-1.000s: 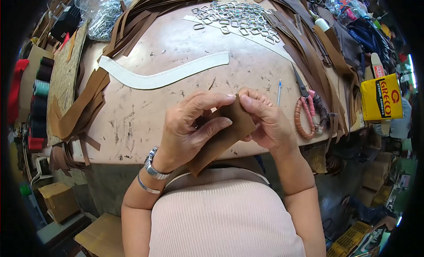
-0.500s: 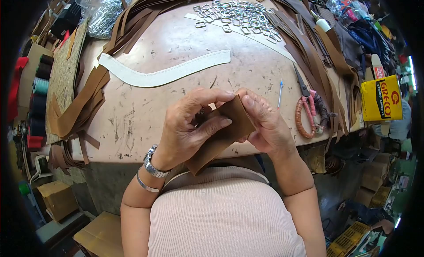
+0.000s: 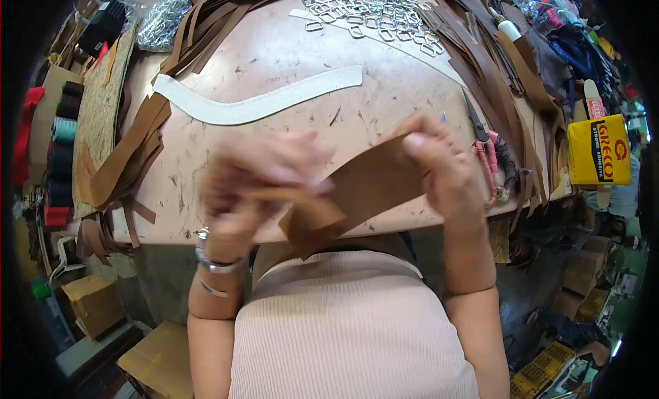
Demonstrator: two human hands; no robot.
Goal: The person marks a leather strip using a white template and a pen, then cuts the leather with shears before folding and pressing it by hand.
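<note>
A wide brown leather strip (image 3: 381,183) stretches between my two hands over the front edge of the table. My right hand (image 3: 446,169) pinches its upper right end, the thumb lying on the near face. Lower down, the strip folds back on itself, and its lighter brown end runs to my left hand (image 3: 254,179). That hand is blurred by motion, its fingers closed around the folded end. Beyond the hands, a curved white strip (image 3: 254,112) lies on the table (image 3: 206,159). Scissors with wrapped handles (image 3: 486,155) rest close to my right hand, which partly hides them and a blue pen (image 3: 443,116).
Metal rectangular rings (image 3: 374,15) are spread at the back. Brown strips (image 3: 127,155) are piled at the left, with more strips (image 3: 491,97) along the right. A yellow adhesive box (image 3: 598,150) stands at the right edge. Thread spools (image 3: 65,130) line the far left.
My hands have moved apart, left hand to the left and right hand to the right. The leather strip is now opened out between them, with its lower part folded over.
</note>
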